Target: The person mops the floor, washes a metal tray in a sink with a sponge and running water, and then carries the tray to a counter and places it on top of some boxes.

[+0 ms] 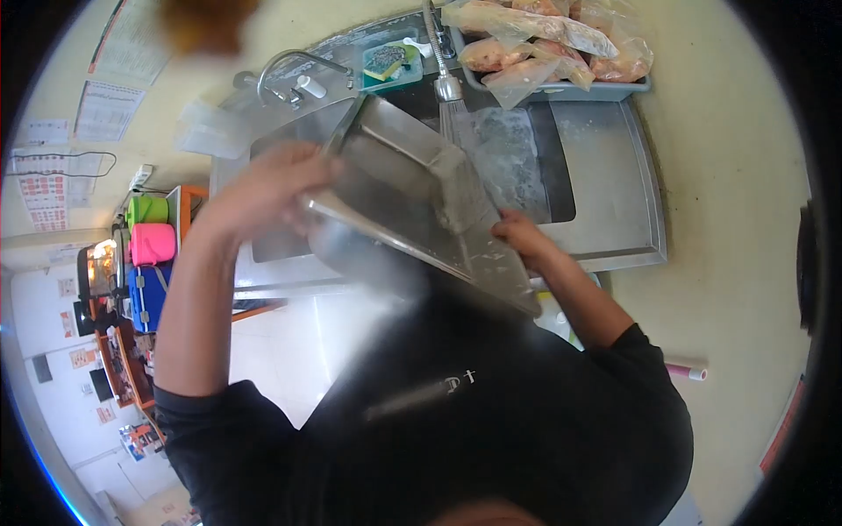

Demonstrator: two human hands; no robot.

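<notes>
Tilted over the sink, a rectangular metal pan (395,175) is held between my two hands. My left hand (285,180), somewhat blurred, grips the pan's near left rim. At the pan's right end, my right hand (524,238) has its fingers closed on the edge. From the spray faucet head (448,88), water runs down into the pan's far side. Behind and to the right of the pan, foamy water (510,158) lies in the right sink basin (559,167).
Bagged meat (561,53) fills a grey tub (618,90) at the back right. A container with sponges (388,63) and a curved faucet (303,54) stand behind the sink. Pink (152,244) and green (147,210) containers are at the left.
</notes>
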